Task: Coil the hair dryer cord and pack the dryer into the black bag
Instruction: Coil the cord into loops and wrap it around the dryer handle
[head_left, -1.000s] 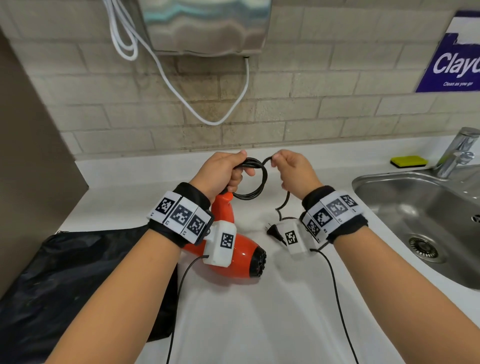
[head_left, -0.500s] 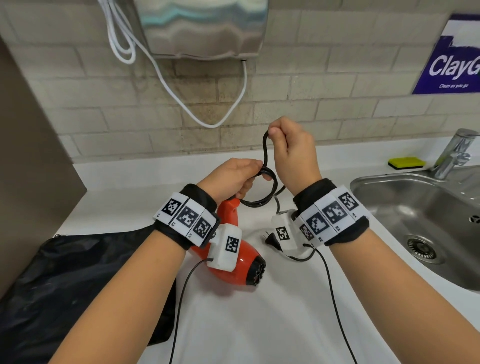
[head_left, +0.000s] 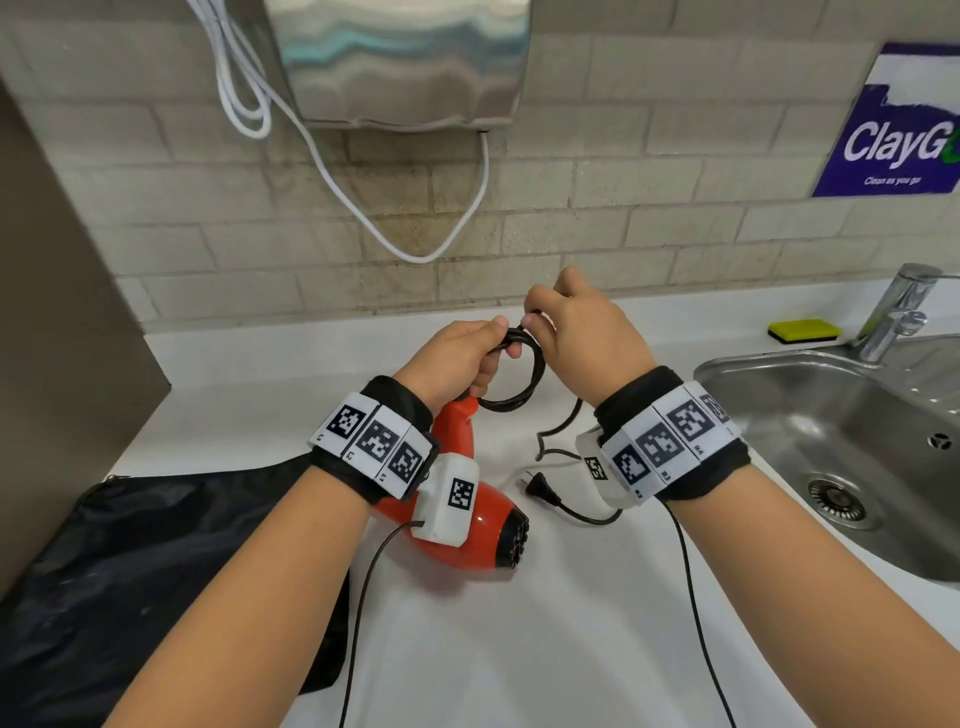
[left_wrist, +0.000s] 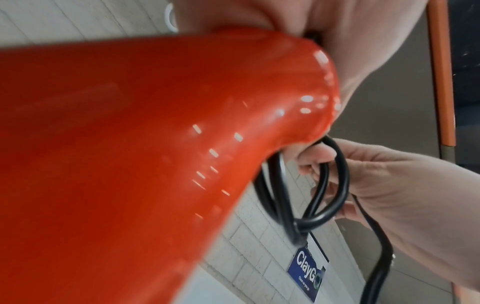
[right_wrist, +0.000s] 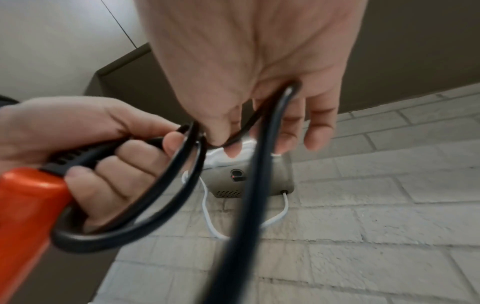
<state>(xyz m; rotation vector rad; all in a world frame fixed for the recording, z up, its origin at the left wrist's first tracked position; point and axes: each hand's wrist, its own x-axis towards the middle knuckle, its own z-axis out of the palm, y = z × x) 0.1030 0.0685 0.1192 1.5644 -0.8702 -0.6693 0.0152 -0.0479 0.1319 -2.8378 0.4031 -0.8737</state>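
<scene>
Orange-red hair dryer (head_left: 470, 512), black cord (head_left: 511, 402), black bag (head_left: 156, 582) (yellow sponge (head_left: 804, 329), checker-marked white wristbands (head_left: 376, 448)).

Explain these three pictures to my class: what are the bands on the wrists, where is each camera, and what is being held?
A person works bare-handed; the patterned bands carry small cameras. The wide picture comes from a head camera, the two close ones from the wrists. The left hand grips the red hair dryer by its handle, together with loops of the black cord. The right hand pinches the cord to lay on another loop. The plug lies on the white counter. A black bag waits at the left; a sink is at the right.
</scene>
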